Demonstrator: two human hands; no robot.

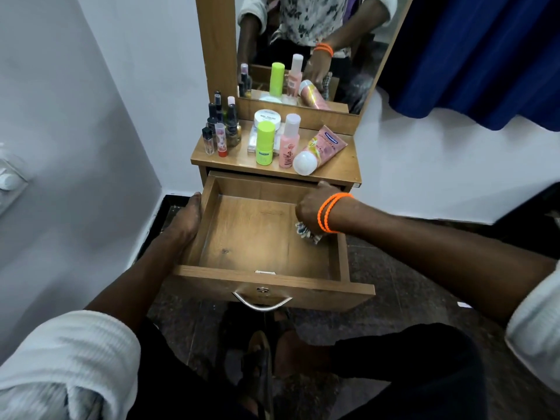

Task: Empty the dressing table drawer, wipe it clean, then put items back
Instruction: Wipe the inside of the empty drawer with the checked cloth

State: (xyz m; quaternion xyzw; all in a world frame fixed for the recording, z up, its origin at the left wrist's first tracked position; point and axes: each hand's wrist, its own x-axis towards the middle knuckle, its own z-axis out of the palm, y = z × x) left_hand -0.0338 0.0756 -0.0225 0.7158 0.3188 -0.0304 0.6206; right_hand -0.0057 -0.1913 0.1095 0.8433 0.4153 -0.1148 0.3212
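The wooden drawer (251,231) is pulled out of the dressing table and holds no items. My right hand (309,207), with orange bands at the wrist, grips a checked cloth (306,233) against the drawer's back right corner. My left hand (186,218) rests flat on the outside of the drawer's left wall. On the table top (336,168) stand a green tube (264,143), a pink bottle (289,140), a lying pink tube (321,150), a white jar (267,117) and several small dark bottles (221,125).
A mirror (303,47) rises behind the table top. White walls close in on the left, and a blue curtain (472,56) hangs at the right. A metal handle (262,301) sticks out of the drawer front above my knees and the dark floor.
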